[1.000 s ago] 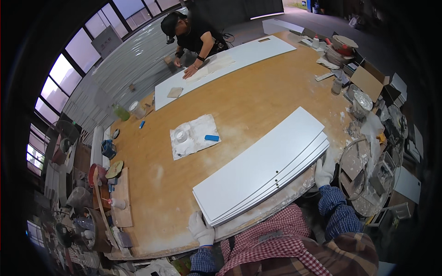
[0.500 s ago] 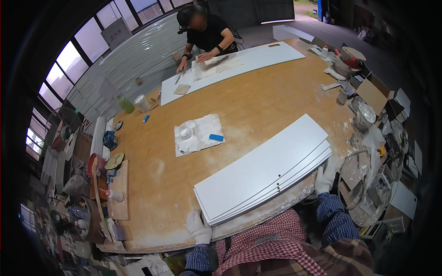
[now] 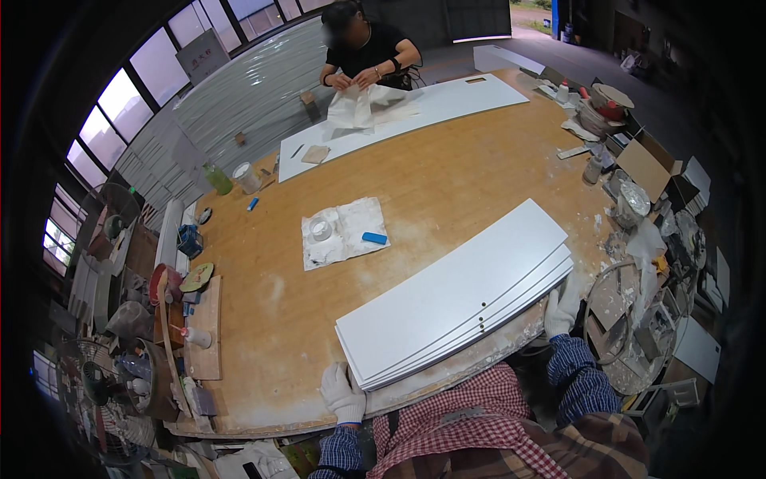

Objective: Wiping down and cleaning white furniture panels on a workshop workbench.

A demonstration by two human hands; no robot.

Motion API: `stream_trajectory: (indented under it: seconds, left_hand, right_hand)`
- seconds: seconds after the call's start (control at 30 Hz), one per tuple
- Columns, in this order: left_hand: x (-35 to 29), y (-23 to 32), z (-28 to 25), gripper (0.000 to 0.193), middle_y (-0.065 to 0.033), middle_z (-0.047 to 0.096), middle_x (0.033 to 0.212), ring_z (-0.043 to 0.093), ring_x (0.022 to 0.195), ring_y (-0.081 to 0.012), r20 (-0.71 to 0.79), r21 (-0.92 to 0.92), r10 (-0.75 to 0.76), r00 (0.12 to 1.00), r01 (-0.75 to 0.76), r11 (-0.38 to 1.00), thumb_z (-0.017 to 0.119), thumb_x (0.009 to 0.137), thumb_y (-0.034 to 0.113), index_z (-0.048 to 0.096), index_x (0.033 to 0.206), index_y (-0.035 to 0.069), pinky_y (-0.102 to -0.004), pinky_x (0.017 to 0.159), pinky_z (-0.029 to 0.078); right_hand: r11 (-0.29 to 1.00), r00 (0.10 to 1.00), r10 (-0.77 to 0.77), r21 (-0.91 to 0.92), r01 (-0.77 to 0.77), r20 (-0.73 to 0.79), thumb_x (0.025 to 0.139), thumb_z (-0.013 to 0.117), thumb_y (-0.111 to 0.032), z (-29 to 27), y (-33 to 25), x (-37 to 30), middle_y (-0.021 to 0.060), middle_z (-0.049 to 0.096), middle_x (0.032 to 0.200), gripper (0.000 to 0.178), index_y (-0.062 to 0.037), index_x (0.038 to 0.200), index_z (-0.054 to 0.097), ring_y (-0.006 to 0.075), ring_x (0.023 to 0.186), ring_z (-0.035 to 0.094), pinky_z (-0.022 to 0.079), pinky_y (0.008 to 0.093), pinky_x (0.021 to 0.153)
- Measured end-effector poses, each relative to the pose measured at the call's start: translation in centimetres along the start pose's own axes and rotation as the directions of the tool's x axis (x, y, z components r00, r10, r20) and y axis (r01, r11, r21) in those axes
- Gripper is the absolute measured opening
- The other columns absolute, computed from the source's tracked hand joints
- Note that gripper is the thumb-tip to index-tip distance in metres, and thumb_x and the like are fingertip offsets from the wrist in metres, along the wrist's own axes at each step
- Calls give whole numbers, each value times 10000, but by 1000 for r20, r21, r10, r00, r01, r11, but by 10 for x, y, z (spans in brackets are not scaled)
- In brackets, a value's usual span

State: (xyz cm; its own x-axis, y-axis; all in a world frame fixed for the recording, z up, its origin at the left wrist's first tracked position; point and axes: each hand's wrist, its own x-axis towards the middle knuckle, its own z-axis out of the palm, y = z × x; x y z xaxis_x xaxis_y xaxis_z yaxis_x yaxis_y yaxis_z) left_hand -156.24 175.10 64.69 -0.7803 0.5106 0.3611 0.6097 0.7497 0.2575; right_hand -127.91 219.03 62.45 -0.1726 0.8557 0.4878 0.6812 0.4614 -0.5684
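Note:
A stack of several long white panels (image 3: 447,295) lies aslant along the near edge of the table, the boards slightly fanned, with small dark holes in the top one. My left hand (image 3: 343,394), in a white knitted glove, is closed at the stack's left end, by the near corner. At the opposite end my right hand (image 3: 563,308), gloved too, holds the short side; its fingertips are partly hidden by the boards. The stack rests on the tabletop between both hands.
A whitish sheet (image 3: 345,233) bears a small round tub (image 3: 321,230) and a blue block (image 3: 374,238). Across the table a co-worker (image 3: 371,52) handles pale sheeting (image 3: 355,108) over another white panel (image 3: 471,100). Bottles, bowls and a fan (image 3: 100,383) crowd the sides.
The co-worker has brought both hands together and lifted the pale sheeting off the far panel; a thin dark tool now lies there. My hands and the stack have barely moved.

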Motion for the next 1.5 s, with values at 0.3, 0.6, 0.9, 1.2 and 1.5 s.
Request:
stream_trajectory:
  seconds: [0.3,0.6,0.9,1.2,1.5]
  left_hand:
    - [3,3,-4,362,-141,586,1225,526,1203,-361,10,2,-3,1000,3,1000,633,869,210,608,1204,76,-482,1001,396]
    - [2,1,-4,430,-163,584,1264,513,1230,-376,53,-18,-43,998,44,999,662,838,217,609,1229,48,-492,1031,386]
    - [0,-1,-1,499,-179,582,1316,497,1275,-387,82,-46,-62,995,66,997,693,800,203,608,1255,19,-498,1081,368]
    - [2,2,-3,404,-154,588,1256,519,1224,-369,33,-17,-27,999,28,999,662,840,210,616,1207,47,-484,1032,389]
    - [2,3,-3,321,-128,592,1214,532,1196,-344,-8,22,-2,1000,2,1000,633,889,223,619,1176,80,-468,996,398]
  right_hand:
    - [999,998,44,-13,-43,45,903,573,-176,-1,1,0,264,522,1410,646,-3,1502,402,448,1268,507,398,488,1089]
    - [1000,1000,0,10,0,11,909,567,-184,0,1,-1,274,534,1380,640,9,1497,404,450,1238,519,408,497,1067]
    - [1000,999,17,-19,-16,33,918,552,-195,0,0,-1,271,511,1413,655,16,1512,377,447,1278,494,380,490,1102]
    - [1000,999,30,-7,-29,42,914,549,-186,-2,-2,0,277,496,1436,664,23,1517,366,450,1303,479,369,490,1116]
    - [999,997,49,17,-50,53,904,561,-180,-4,-6,1,285,517,1410,664,16,1513,380,457,1267,504,390,496,1091]
